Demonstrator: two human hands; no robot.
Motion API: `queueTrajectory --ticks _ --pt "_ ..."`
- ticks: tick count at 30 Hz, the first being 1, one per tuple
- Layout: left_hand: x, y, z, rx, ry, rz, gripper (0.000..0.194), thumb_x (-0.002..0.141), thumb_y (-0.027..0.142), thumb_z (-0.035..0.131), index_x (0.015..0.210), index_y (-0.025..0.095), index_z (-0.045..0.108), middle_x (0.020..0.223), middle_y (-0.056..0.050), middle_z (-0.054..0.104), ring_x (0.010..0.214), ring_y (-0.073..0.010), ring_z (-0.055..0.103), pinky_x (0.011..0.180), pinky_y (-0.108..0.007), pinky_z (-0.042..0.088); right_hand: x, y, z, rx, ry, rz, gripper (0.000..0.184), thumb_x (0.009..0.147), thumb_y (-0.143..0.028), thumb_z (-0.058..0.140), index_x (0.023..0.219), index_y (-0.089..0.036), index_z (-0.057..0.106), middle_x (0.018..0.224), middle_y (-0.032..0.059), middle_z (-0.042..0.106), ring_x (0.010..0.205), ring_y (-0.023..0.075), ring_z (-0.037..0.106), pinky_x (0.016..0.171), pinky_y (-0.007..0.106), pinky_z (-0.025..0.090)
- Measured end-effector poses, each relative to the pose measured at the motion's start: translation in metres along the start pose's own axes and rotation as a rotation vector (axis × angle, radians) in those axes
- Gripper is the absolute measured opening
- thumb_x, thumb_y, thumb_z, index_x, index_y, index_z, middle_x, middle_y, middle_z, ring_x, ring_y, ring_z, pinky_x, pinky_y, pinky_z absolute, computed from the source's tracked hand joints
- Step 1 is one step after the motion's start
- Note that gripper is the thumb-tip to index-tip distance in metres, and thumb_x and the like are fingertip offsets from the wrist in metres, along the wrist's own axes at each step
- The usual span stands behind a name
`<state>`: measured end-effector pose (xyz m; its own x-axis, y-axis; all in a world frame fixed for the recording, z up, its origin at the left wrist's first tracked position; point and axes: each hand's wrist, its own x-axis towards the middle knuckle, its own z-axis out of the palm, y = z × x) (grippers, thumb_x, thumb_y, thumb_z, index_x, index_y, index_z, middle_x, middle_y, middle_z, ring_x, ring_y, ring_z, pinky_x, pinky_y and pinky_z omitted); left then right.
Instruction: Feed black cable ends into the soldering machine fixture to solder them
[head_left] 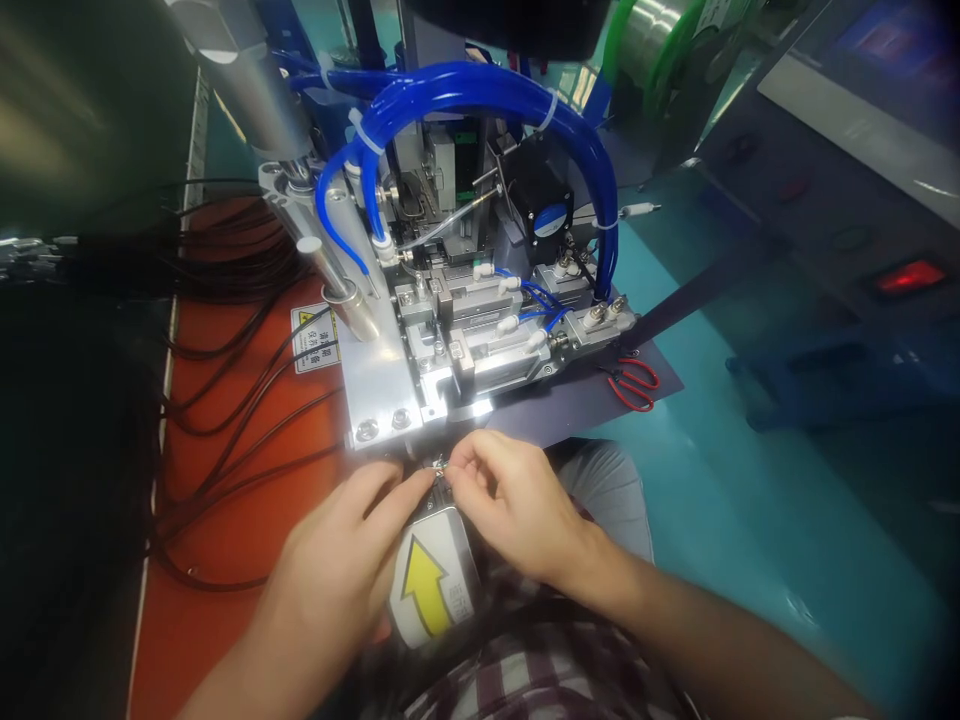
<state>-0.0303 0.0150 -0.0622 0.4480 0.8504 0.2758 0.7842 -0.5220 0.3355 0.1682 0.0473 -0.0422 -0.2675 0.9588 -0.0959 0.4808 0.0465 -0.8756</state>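
My left hand (341, 545) and my right hand (517, 495) meet at the near edge of a metal machine (480, 340). The right thumb and index finger are pinched together on a tiny shiny piece (441, 469), too small to name. From the other side, the left thumb and index finger close in on the same spot; what lies between them is partly hidden. Just below the fingertips are a narrow metal track (433, 503) and a white plate with a yellow arrow (426, 585).
Black cables (247, 400) lie across the orange surface (217, 520) at left. Thick blue air tubes (487, 80) arch over the machine. Red-handled pliers (636, 385) rest to its right. A green wire spool (652, 50) and a control box (862, 180) stand further back.
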Motion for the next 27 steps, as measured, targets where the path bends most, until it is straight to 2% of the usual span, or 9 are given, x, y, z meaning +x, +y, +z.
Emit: queueTrajectory --ticks 8,11,13,16,19,22,25,27 --pt "-0.003 -0.001 0.001 0.008 -0.023 -0.009 0.037 0.093 0.009 0.041 0.124 0.023 0.057 0.103 -0.005 0.059 0.08 -0.0141 0.064 0.064 -0.021 0.05 0.009 0.011 0.002 0.475 -0.143 0.31 0.009 0.084 -0.018 0.058 0.075 -0.018 0.056 0.057 -0.0074 0.049 0.05 0.0087 0.046 0.05 0.021 0.038" --pt "-0.004 -0.001 0.0 0.012 -0.027 -0.018 0.039 0.092 0.008 0.041 0.123 0.022 0.058 0.103 -0.005 0.06 0.079 -0.0147 0.063 0.064 -0.022 0.05 0.009 0.01 -0.002 0.468 -0.174 0.381 0.01 0.085 -0.02 0.058 0.074 -0.018 0.056 0.055 -0.0076 0.049 0.046 0.0084 0.046 0.047 0.021 0.037" --pt "-0.003 0.0 0.0 0.013 -0.048 -0.039 0.04 0.09 0.008 0.041 0.123 0.023 0.06 0.103 -0.005 0.061 0.08 -0.0156 0.063 0.063 -0.023 0.049 0.007 0.007 -0.006 0.309 -0.129 0.338 0.009 0.084 -0.019 0.059 0.075 -0.018 0.059 0.057 -0.006 0.052 0.048 0.0092 0.048 0.049 0.022 0.038" --pt "-0.003 -0.001 0.002 0.012 -0.046 -0.045 0.04 0.09 0.01 0.042 0.123 0.024 0.061 0.101 -0.005 0.062 0.08 -0.0168 0.063 0.065 -0.025 0.05 0.003 0.001 -0.006 0.083 0.024 0.168 0.006 0.085 -0.019 0.059 0.082 -0.018 0.064 0.064 -0.0029 0.059 0.054 0.0111 0.052 0.054 0.024 0.041" --pt "-0.003 -0.003 0.003 0.01 -0.017 -0.02 0.04 0.09 0.01 0.043 0.123 0.023 0.06 0.101 -0.005 0.062 0.08 -0.0169 0.063 0.067 -0.025 0.05 0.004 -0.001 0.001 0.059 0.096 0.065 0.008 0.088 -0.023 0.059 0.084 -0.019 0.065 0.063 -0.0026 0.059 0.056 0.0125 0.054 0.056 0.025 0.042" --pt "-0.004 -0.003 0.004 -0.001 -0.023 -0.019 0.044 0.089 0.006 0.041 0.125 0.023 0.058 0.103 -0.005 0.061 0.081 -0.017 0.062 0.067 -0.025 0.05 0.006 0.001 0.01 0.067 0.096 0.044 0.014 0.089 -0.023 0.057 0.076 -0.02 0.061 0.059 -0.0038 0.056 0.054 0.012 0.051 0.056 0.024 0.041" --pt "-0.005 -0.002 0.001 -0.014 -0.057 -0.031 0.045 0.088 0.008 0.041 0.127 0.022 0.057 0.105 -0.007 0.061 0.084 -0.0192 0.062 0.069 -0.028 0.051 0.006 0.004 0.013 0.036 0.098 -0.016 0.014 0.09 -0.022 0.053 0.077 -0.02 0.059 0.064 -0.002 0.057 0.057 0.0128 0.052 0.056 0.025 0.04" --pt "-0.005 -0.001 0.0 -0.014 -0.077 -0.037 0.045 0.088 0.009 0.041 0.128 0.022 0.056 0.107 -0.008 0.06 0.086 -0.02 0.062 0.07 -0.028 0.052 0.006 0.006 0.012 0.045 0.091 0.011 0.014 0.09 -0.022 0.053 0.078 -0.019 0.058 0.065 -0.0017 0.057 0.058 0.0132 0.052 0.056 0.025 0.04"
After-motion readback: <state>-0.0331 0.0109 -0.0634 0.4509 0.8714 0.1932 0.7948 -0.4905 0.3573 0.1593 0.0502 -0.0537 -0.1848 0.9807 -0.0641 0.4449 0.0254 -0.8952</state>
